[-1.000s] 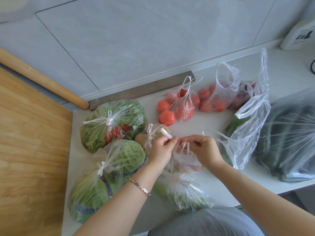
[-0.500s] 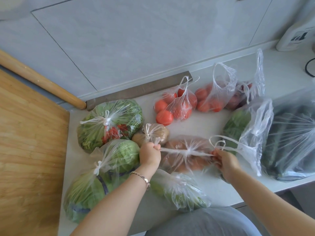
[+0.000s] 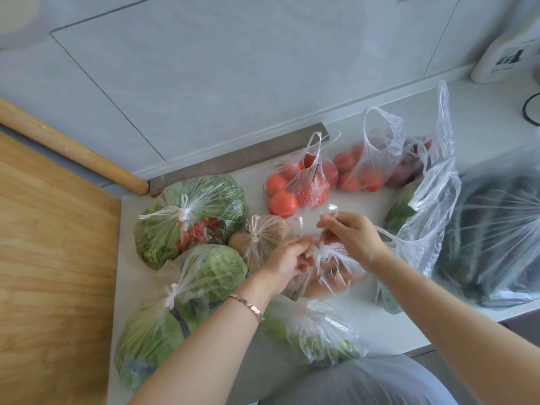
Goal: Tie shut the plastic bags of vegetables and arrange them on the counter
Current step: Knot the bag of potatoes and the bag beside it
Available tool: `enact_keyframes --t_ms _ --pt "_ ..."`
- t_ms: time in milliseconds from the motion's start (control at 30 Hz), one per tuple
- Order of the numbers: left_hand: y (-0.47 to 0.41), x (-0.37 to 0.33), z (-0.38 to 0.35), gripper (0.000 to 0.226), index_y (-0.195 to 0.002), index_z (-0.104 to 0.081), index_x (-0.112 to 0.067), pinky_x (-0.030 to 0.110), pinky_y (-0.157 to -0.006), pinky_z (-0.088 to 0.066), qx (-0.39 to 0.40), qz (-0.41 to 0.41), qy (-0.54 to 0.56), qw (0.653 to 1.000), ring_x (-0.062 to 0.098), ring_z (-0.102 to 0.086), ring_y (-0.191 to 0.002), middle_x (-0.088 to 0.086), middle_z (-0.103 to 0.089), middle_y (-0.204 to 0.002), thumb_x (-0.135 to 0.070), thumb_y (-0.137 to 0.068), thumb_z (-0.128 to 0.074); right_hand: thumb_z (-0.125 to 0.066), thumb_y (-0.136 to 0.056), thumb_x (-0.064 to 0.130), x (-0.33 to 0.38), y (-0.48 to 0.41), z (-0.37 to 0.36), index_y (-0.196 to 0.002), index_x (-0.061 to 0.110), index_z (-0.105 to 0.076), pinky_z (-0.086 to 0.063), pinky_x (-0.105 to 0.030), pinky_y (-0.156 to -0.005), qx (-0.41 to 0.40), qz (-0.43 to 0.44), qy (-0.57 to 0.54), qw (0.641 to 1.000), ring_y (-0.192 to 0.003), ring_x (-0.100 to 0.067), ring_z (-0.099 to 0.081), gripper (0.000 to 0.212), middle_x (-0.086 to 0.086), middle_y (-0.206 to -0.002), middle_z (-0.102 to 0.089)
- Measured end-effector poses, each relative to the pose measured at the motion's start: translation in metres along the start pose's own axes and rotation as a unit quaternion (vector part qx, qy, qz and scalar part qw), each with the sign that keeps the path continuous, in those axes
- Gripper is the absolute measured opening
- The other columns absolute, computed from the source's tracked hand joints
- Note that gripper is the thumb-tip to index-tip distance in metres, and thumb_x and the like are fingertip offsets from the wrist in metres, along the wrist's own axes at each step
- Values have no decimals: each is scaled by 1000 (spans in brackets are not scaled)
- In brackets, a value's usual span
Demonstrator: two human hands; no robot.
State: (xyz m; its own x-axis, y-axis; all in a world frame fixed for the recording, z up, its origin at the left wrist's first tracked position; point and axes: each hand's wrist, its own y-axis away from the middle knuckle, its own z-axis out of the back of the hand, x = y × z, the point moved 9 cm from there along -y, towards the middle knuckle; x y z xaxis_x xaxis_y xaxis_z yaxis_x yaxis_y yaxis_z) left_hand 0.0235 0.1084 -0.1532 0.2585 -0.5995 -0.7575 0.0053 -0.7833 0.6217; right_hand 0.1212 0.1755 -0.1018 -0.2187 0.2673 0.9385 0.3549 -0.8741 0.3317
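Both grips are pinching the handles [image 3: 329, 210], left hand [image 3: 287, 260] and right hand [image 3: 352, 238] one each, of the bag [image 3: 336, 276] on the desk [image 3: 251, 200] just in front of the tomatoes [image 3: 301, 185]. I'd cross the loops low, then pull evenly so thin plastic doesn't rip.

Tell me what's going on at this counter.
A person is tying the middle bag, which holds orange-brown produce, on the white counter. The left hand and right hand each pinch one of its handles just above a gathered knot. To the left, the bag of greens, the cabbage bag and the small brown bag are already knotted. A tomato bag at the back has its handles standing open, not yet tied.
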Motion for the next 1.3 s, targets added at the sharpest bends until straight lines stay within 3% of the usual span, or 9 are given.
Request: enact_keyframes --t_ms 167,333,467,633,733,900,1033,1133,1300 --pt "-5 -7 -7 29 -69 -48 -10 15 -49 -36 -18 -2 44 999 8 -40 -50 1 -46 -61 -8 -96 -39 -56 -87 2 -17 -1 12 -77 9 -66 -53 -11 -59 -47 -18 -76 996 -58 -9 -63 16 -3 -67 -65" --pt "-7 -14 -2 27 -71 -50 -8 14 -49 -36 -64 -26 56 996 4 -43 -45 -4 -59 -52 -8 -96 -41 -54 -89 9 -42 9 -17 -100 11 -68 -38 -4 -59 51 39 254 965 -68 -2 -53 18 10 -82 -55" --pt "-3 -13 3 25 -74 -52 -11 17 -51 -36 -99 -27 68 992 7 -45 -49 0 -59 -59 -11 -97 -41 -56 -89 16 -38 7 -13 -96 3 -70 -33 -13 -60 -13 74 241 968 -76 -13 -51 20 -1 -91 -58" --pt "11 -32 21 27 -75 -52 -10 13 -45 -43 -145 -117 -129 974 0 -56 -45 1 -61 -72 -17 -97 -40 -53 -90 16 -62 4 -2 -66 9 -63 -40 -15 -48 -81 -92 18 992 -50 -11 -46 27 0 -60 -56" --pt "21 -48 10 25 -72 -54 -7 11 -49 -45 -107 -175 -225 952 -3 -56 -46 -1 -60 -67 -12 -95 -45 -52 -90 14 -52 -2 -16 -55 12 -55 -32 -18 -44 -29 -47 119 991 -42 -8 -39 35 1 -51 -48" --pt "13 -66 -22 20 -72 -56 -5 7 -53 -43 -24 -200 -298 933 -3 -56 -45 1 -58 -59 -9 -91 -53 -47 -87 8 -45 7 -39 -55 29 -34 -32 -22 -57 76 53 301 949 -62 -15 -43 40 11 -57 -40" --pt "-2 -58 -12 10 -88 -60 -10 17 -62 -50 -52 -161 -249 954 3 -60 -63 3 -62 -76 -16 -92 -53 -56 -89 31 -56 8 -32 -49 16 -39 -29 -21 -49 81 11 230 970 -41 -6 -35 45 9 -41 -38" --pt "-5 -43 -3 30 -116 -53 -12 18 -81 -39 -51 -143 -382 912 8 -52 -95 -4 -57 -104 -30 -95 -45 -54 -90 32 -67 8 -25 -46 15 -41 -29 -19 -45 48 -67 113 990 -30 -4 -33 49 8 -29 -36" --pt "1 -29 -1 31 -114 -62 -9 15 -85 -34 -44 -184 -463 866 15 -55 -102 9 -61 -112 -24 -97 -41 -57 -89 25 -68 8 -18 -69 6 -67 -36 -7 -40 3 -103 30 994 -37 2 -47 30 11 -41 -53"
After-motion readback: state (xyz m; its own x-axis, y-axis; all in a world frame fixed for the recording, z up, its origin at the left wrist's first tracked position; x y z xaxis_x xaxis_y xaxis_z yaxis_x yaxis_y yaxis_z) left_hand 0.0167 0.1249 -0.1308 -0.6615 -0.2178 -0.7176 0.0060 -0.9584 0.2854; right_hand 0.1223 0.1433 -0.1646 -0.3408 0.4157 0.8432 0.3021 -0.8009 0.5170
